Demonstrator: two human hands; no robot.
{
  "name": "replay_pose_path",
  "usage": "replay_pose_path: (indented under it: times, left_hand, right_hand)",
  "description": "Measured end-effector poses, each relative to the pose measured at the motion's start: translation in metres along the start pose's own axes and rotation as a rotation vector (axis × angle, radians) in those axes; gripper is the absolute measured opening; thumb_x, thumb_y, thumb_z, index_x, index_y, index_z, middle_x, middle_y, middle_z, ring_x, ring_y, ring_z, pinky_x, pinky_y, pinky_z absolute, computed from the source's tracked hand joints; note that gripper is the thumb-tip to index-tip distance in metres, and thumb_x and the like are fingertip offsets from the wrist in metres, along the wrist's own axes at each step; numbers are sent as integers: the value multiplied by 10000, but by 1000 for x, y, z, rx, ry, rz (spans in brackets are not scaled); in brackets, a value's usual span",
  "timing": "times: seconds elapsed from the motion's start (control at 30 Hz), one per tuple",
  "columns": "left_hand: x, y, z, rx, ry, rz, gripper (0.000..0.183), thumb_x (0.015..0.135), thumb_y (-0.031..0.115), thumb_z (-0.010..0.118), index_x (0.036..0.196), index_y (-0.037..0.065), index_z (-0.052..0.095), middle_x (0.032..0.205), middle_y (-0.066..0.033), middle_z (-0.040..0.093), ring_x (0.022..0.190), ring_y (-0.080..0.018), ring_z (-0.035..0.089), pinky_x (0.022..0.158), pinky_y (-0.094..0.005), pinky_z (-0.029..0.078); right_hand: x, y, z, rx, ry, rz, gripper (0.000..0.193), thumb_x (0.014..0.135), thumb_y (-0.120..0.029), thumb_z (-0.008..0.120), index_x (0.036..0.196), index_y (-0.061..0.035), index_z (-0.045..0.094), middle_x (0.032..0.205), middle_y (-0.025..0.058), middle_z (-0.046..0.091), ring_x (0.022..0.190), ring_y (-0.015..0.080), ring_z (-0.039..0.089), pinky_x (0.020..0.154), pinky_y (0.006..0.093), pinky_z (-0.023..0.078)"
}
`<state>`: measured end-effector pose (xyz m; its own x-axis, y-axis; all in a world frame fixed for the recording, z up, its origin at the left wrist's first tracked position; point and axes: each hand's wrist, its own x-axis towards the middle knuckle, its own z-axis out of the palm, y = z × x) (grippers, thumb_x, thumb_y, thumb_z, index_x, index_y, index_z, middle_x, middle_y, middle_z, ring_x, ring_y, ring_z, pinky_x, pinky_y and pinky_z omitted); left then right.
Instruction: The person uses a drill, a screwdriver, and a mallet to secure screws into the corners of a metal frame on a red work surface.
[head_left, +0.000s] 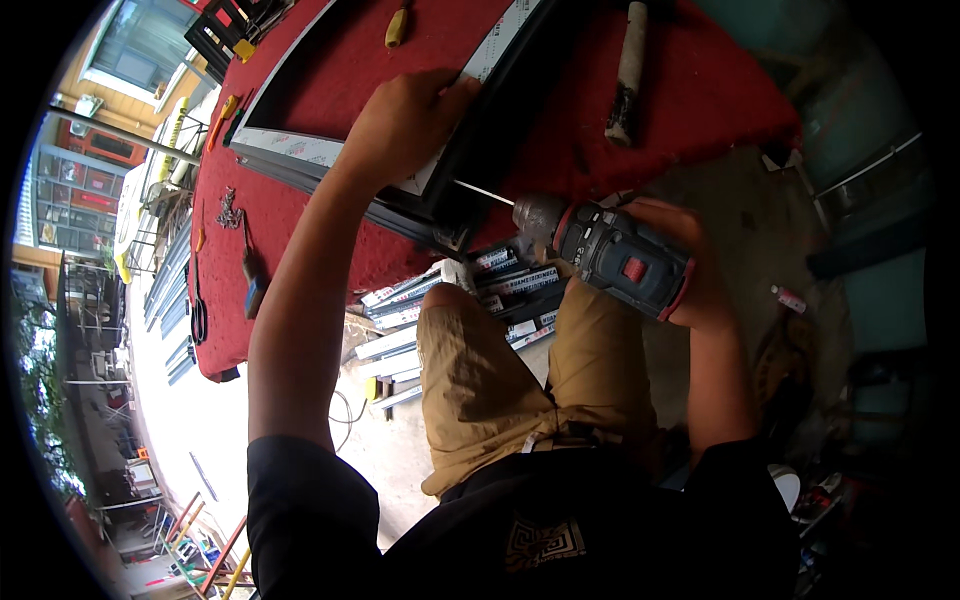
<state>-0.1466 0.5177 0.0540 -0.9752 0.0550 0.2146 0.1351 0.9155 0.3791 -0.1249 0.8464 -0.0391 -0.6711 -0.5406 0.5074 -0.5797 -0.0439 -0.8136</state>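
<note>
A dark metal window frame (290, 147) with printed white film on its faces lies on the red-covered table (330, 50). My left hand (408, 125) is closed over one of its bars, near the corner closest to me. My right hand (672, 225) grips a dark grey and red cordless drill (615, 258). Its long thin bit (487, 193) points left at the outer side of that corner. Whether the tip touches the metal I cannot tell.
On the cloth lie a yellow-handled screwdriver (397, 28), a stained whitish tube (627, 75), a pile of screws (230, 212), a blue-handled tool (254, 290) and black-handled scissors (199, 318). Wrapped metal profiles (400, 342) rest on the floor by my knees.
</note>
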Motion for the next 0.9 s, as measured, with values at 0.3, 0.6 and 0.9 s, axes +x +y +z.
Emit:
replay_pose_path:
  times: [0.3,0.6,0.9]
  left_hand:
    - [2,4,-2,1,4,21,455,1119,431,592,1168,17,776,902,-262,752,904,-443,761,831,-495,572]
    - [1,-6,-2,-12,23,69,448,1120,438,585,1129,28,766,880,-271,730,883,-463,740,817,-510,560]
    - [0,2,-3,-39,3,-10,444,1122,425,582,1124,12,746,872,-258,713,860,-443,722,827,-478,550]
  right_hand:
    - [-2,5,-4,-33,53,-69,380,748,-85,827,1105,37,782,886,141,747,778,249,736,720,355,559]
    - [-10,10,-20,-178,-6,-36,370,743,-66,831,1092,47,783,954,154,775,855,254,771,757,350,589]
    - [-108,36,30,697,104,565,361,844,-170,937,1093,-16,725,904,73,740,855,194,726,799,369,585]
